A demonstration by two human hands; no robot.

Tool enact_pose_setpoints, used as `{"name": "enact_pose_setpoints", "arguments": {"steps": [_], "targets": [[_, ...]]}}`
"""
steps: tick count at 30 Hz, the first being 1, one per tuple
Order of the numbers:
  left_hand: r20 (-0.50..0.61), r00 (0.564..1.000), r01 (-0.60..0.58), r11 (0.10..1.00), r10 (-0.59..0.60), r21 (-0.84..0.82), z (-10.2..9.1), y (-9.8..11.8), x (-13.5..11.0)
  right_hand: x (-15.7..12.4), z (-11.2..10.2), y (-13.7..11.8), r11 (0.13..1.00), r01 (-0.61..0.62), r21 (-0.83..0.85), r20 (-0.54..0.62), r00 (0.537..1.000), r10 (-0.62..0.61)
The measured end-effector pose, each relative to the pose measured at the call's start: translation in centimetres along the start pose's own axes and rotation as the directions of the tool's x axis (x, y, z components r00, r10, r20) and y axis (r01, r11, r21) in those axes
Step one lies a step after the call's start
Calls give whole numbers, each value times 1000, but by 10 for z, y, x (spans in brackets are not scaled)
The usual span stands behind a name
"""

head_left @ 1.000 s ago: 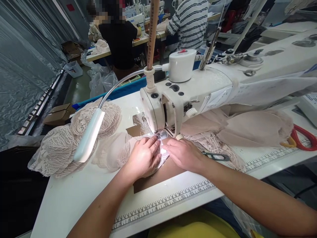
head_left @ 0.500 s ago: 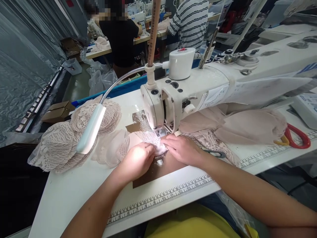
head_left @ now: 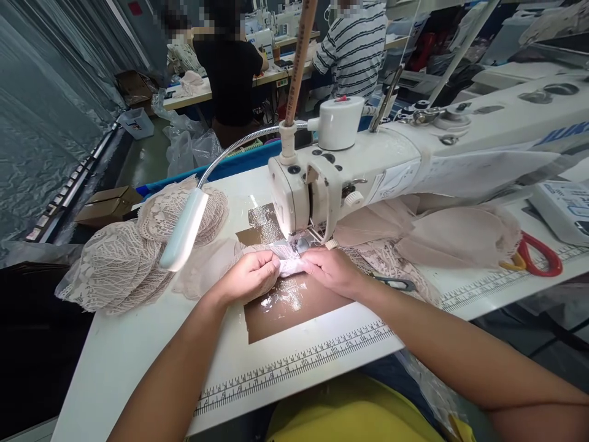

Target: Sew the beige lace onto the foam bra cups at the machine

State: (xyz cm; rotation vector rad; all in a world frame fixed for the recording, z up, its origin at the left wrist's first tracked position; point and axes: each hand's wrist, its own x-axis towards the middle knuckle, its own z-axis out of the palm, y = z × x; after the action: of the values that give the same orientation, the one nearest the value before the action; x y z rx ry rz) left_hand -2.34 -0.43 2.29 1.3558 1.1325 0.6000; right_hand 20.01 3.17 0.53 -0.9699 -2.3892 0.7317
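A pale lace piece (head_left: 289, 265) lies under the lit needle area of a white sewing machine (head_left: 299, 196). My left hand (head_left: 253, 273) is closed on its left part, thumb on top and fingers curled. On the right edge of the same lace, close to the presser foot, my right hand (head_left: 329, 270) pinches the fabric. The lace is stretched between both hands above a brown plate (head_left: 294, 313). Sheer beige fabric (head_left: 209, 264) trails to the left of my left hand. The needle tip itself is too small to make out.
Stacked lace cups (head_left: 115, 264) lie left, beneath a gooseneck lamp (head_left: 184, 230). Beige fabric pieces (head_left: 455, 233), red-handled scissors (head_left: 540, 255) and a dark small tool (head_left: 393, 283) lie right. A printed ruler (head_left: 294, 365) follows the front edge. Two people sit at machines behind.
My left hand has turned and shifted slightly up, its thumb now on top of the lace. The lace looks more folded between the hands. The camera view has shifted a little.
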Motion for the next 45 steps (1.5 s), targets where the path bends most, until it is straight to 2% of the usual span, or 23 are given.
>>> {"name": "enact_pose_setpoints", "arguments": {"steps": [3, 5, 8, 14, 16, 19, 22, 27, 33, 38, 45], "targets": [[-18, 999, -33, 996, 35, 80, -4, 4, 1, -1, -1, 0, 998, 27, 59, -21, 999, -26], [-18, 999, -49, 994, 51, 101, -5, 5, 1, -2, 1, -1, 999, 33, 10, -17, 999, -33], [-11, 998, -58, 994, 59, 95, -3, 4, 2, -1, 6, -1, 994, 58, -94, -16, 998, -60], [14, 1000, -13, 998, 13, 55, 3, 0, -2, -4, 2, 1, 992, 112, -55, -18, 993, -113], [33, 999, -25, 992, 21, 122, 4, 4, -4, -9, -1, 2, 991, 115, -71, -20, 993, -117], [70, 993, -110, 955, 94, 274, 5, 14, -8, -16, -4, 1, 987, 110, -120, 9, 994, -110], [67, 985, -171, 869, 158, 464, 10, 22, -12, -20, -5, -1, 970, 141, -196, 64, 989, -130], [98, 944, -275, 591, 314, 758, 23, 19, -10, -23, -5, -4, 939, 198, -282, 104, 979, -175], [79, 943, -193, 338, 322, 921, 40, 10, -5, -26, -5, -6, 900, 240, -363, 88, 971, -224], [70, 951, -147, 239, 302, 960, 42, 8, 0, -27, -3, -5, 888, 237, -395, 83, 971, -223], [80, 942, -154, 209, 325, 966, 35, 8, 4, -25, -1, -6, 878, 218, -427, 60, 975, -212]]}}
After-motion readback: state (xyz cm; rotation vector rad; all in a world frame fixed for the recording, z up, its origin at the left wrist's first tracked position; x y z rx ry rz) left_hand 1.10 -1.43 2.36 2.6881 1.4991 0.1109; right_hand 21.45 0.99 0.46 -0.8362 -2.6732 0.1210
